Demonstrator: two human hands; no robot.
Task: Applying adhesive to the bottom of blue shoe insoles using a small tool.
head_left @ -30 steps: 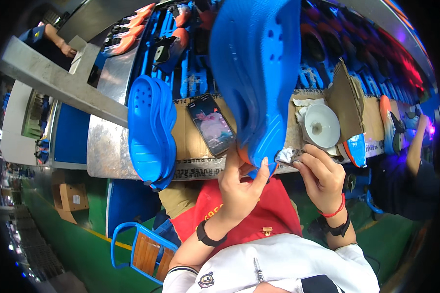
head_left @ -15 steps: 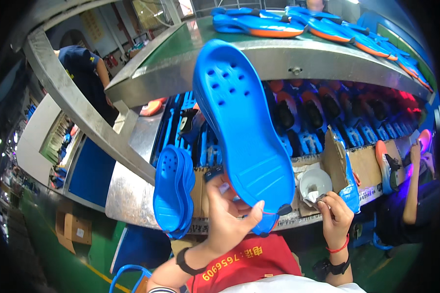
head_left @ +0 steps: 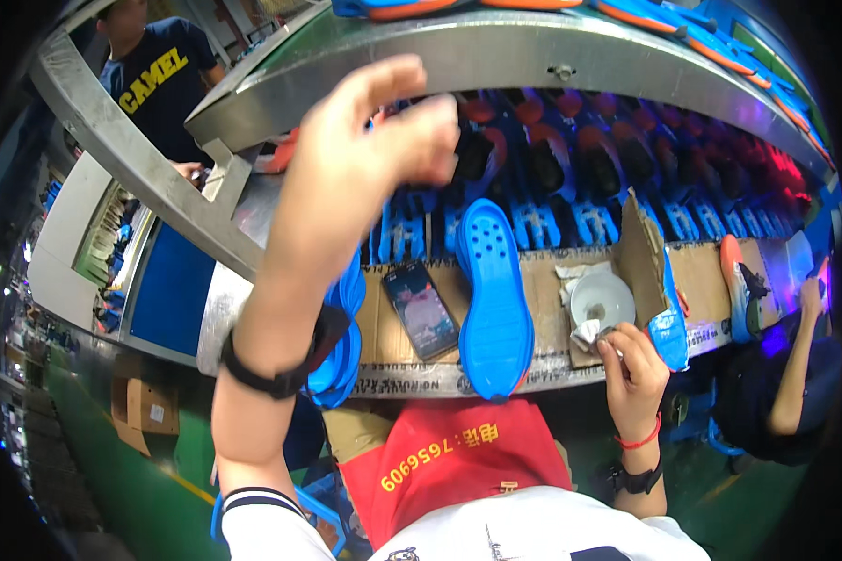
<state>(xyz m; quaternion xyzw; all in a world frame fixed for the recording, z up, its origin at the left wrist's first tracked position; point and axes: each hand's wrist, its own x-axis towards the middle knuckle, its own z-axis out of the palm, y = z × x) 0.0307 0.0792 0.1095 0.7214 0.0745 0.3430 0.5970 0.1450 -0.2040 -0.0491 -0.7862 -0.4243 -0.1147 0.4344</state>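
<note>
A blue shoe sole [head_left: 496, 309] with round holes at its far end lies on the cardboard-covered bench in front of me. My left hand [head_left: 374, 131] is raised at the far left of it, smeared by motion, its fingers apart and nothing visible in them. Below my left forearm, several nested blue soles [head_left: 346, 351] are partly hidden. My right hand [head_left: 634, 360] pinches a white wad [head_left: 587, 332], cloth or paper, beside the near rim of a white bowl [head_left: 617, 294].
A phone [head_left: 423, 310] lies left of the sole. Past the bowl stands a cardboard flap [head_left: 644, 248]. Shoes on blue racks [head_left: 594, 222] line the space under a metal-edged shelf [head_left: 496, 70]. A co-worker's arm [head_left: 800, 351] reaches in at right; another person [head_left: 164, 79] stands far left.
The large blue sole has left my left hand and now lies on the bench, uncovering the phone. My left hand has swung up and away. My right hand stays by the bowl.
</note>
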